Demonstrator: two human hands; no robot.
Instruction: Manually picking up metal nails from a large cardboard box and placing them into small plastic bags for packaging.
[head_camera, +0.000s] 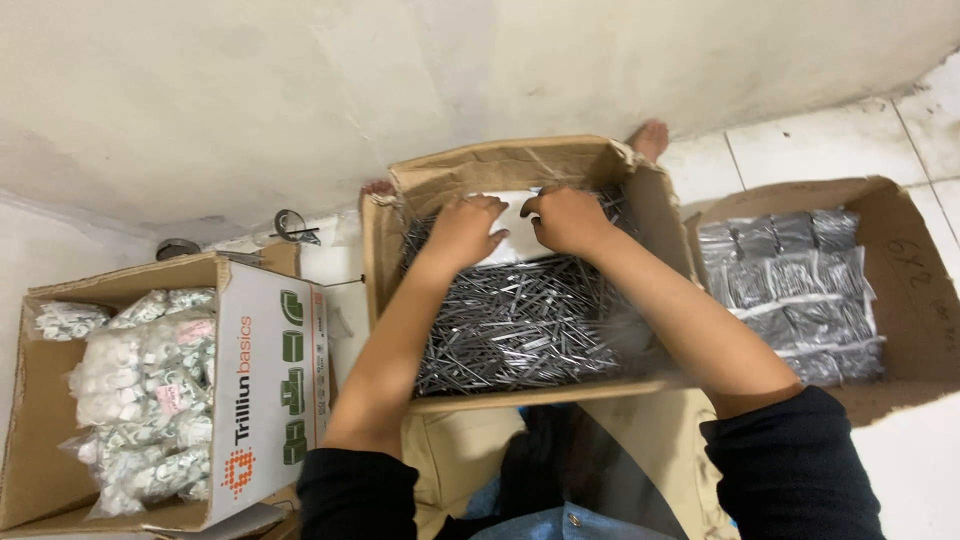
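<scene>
Head view showed both hands reaching into the middle box of loose nails, kept together there for easy picking. At that box's far end, the left hand and right hand pressed curled fingers onto a white packet; whether either grip had closed on it I cannot tell.

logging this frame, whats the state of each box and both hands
middle cardboard box: open, holding loose nails
nails: piled loose
left hand: on a white packet over the nails
right hand: on the same packet
white packet: mostly covered by hands
left box: open, full of bagged white parts
right box: open, holding silvery packets
</scene>
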